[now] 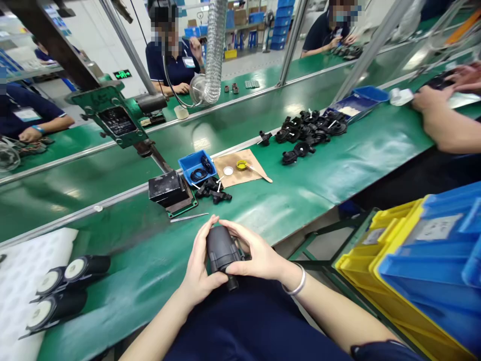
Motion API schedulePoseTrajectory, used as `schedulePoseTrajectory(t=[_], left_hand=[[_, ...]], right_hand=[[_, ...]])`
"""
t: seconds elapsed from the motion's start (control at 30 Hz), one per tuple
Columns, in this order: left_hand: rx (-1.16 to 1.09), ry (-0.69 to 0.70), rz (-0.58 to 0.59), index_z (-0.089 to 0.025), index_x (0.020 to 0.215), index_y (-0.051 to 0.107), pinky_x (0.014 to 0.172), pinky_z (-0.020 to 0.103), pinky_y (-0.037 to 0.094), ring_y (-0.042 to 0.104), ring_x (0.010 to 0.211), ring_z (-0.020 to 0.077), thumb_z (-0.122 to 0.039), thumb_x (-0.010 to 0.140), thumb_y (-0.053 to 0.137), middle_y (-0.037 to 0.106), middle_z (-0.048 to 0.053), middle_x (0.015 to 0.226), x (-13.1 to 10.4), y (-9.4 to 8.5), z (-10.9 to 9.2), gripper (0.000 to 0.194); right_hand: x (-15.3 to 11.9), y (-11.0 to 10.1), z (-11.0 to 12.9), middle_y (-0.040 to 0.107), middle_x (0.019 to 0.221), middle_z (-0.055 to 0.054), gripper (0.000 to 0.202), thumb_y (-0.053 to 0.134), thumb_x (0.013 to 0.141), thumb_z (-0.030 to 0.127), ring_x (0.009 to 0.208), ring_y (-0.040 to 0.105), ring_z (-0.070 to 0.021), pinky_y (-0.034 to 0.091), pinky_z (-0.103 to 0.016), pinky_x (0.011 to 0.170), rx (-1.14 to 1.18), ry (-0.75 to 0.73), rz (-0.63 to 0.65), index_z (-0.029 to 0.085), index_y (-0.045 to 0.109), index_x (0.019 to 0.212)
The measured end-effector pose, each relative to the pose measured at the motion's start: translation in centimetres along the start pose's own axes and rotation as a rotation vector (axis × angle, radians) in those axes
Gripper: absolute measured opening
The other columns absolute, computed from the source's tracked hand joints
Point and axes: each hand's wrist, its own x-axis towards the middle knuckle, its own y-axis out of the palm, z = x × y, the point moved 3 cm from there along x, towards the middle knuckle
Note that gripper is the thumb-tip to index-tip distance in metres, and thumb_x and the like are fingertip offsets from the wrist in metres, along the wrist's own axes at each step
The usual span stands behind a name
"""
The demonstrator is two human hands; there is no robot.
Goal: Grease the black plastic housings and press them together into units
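Between my two hands, close to my body at the bench edge, is a black plastic housing (221, 245), rounded like a small pump or motor body, with a short stub pointing down toward me. My left hand (199, 265) is wrapped along its left side, thumb near the bottom. On the other side, my right hand (255, 250) grips it with the thumb across the lower front; a bracelet circles that wrist. Beyond my fingertips lie metal tweezers (189, 217), and past them black fittings with white stems (214, 190).
A green press (124, 118) stands over a black block (169, 188). Near it are a blue tray (197, 168) of black rings and cardboard (248, 178) with a yellow-rimmed pot. Black parts (308, 130) pile farther right. Black cylinders (56, 306) lie left; stacked crates (432, 265) stand right. Co-workers sit around.
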Motion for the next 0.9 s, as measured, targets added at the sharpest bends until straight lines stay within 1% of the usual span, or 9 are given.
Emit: schedulePoseTrajectory(t=[0.1,0.2,0.4,0.53,0.63,0.7,0.77,0.83,0.9], left_hand=[[-0.104,-0.015,0.001,-0.026,0.15,0.034,0.121,0.059,0.026,0.032,0.146,0.0403,-0.07,0.072,0.07,0.035,0.016,0.157,0.0,0.0,-0.1,0.097],[-0.184,-0.012,-0.006,-0.027,0.148,0.037,0.12,0.054,0.031,0.034,0.146,0.0382,-0.064,0.067,0.079,0.036,0.014,0.157,-0.2,0.2,-0.3,0.099],[-0.283,-0.038,0.014,-0.027,0.14,0.045,0.112,0.046,0.046,0.049,0.137,0.0361,-0.056,0.06,0.087,0.049,0.015,0.148,-0.5,0.3,-0.9,0.095],[-0.242,-0.034,0.023,-0.028,0.14,0.046,0.111,0.048,0.046,0.051,0.135,0.0357,-0.051,0.062,0.088,0.051,0.014,0.146,-0.4,-0.3,-1.2,0.092],[-0.253,-0.07,0.017,-0.026,0.138,0.047,0.11,0.047,0.047,0.053,0.133,0.036,-0.051,0.061,0.088,0.052,0.016,0.145,-0.2,-0.4,-0.9,0.091],[-0.295,-0.119,-0.003,-0.023,0.136,0.05,0.108,0.046,0.049,0.055,0.131,0.0362,-0.053,0.06,0.088,0.054,0.016,0.143,0.0,-0.1,-0.4,0.09],[-0.368,-0.198,-0.071,-0.022,0.134,0.052,0.106,0.044,0.05,0.056,0.13,0.0357,-0.055,0.059,0.088,0.055,0.016,0.143,0.3,0.2,0.2,0.089],[-0.5,-0.34,-0.209,-0.021,0.131,0.056,0.106,0.042,0.051,0.056,0.13,0.034,-0.059,0.065,0.082,0.058,0.014,0.141,0.9,0.6,0.6,0.081],[-0.683,-0.541,-0.332,-0.02,0.127,0.06,0.105,0.044,0.052,0.058,0.128,0.0319,-0.062,0.078,0.07,0.062,0.013,0.136,1.6,1.0,0.6,0.066]], right_hand=[[-0.4,0.1,1.4,0.042,0.151,-0.014,0.095,0.083,0.07,0.048,0.139,0.045,-0.0262,0.039,-0.043,0.118,-0.206,-0.09,-0.016,0.022,0.037,0.149],[-0.6,0.0,2.2,0.046,0.148,-0.014,0.095,0.083,0.069,0.05,0.136,0.048,-0.0264,0.042,-0.043,0.115,-0.346,-0.149,-0.004,0.022,0.038,0.148],[-1.2,0.0,3.1,0.057,0.135,-0.013,0.09,0.085,0.065,0.049,0.122,0.058,-0.0235,0.048,-0.037,0.106,-0.455,-0.314,-0.046,0.019,0.045,0.14],[-1.3,0.2,3.5,0.058,0.136,-0.012,0.086,0.083,0.068,0.051,0.123,0.058,-0.0248,0.047,-0.038,0.107,-0.421,-0.318,-0.055,0.022,0.048,0.14],[-0.9,0.2,3.4,0.058,0.136,-0.011,0.085,0.084,0.067,0.051,0.124,0.056,-0.0267,0.045,-0.041,0.109,-0.399,-0.243,-0.066,0.023,0.05,0.139],[-0.5,0.0,3.1,0.056,0.137,-0.011,0.084,0.084,0.067,0.051,0.126,0.055,-0.0272,0.044,-0.043,0.11,-0.348,-0.15,-0.065,0.023,0.05,0.139],[-0.1,-0.3,2.5,0.051,0.142,-0.012,0.082,0.077,0.074,0.054,0.131,0.052,-0.0254,0.043,-0.042,0.112,-0.2,-0.06,-0.039,0.023,0.045,0.143],[0.2,-0.8,2.0,0.042,0.15,-0.013,0.08,0.069,0.082,0.055,0.137,0.047,-0.0229,0.042,-0.039,0.114,-0.032,-0.024,-0.04,0.024,0.036,0.148],[0.4,-1.6,1.4,0.036,0.154,-0.012,0.076,0.066,0.086,0.054,0.14,0.042,-0.0214,0.042,-0.039,0.114,0.01,-0.017,-0.121,0.026,0.033,0.149]])
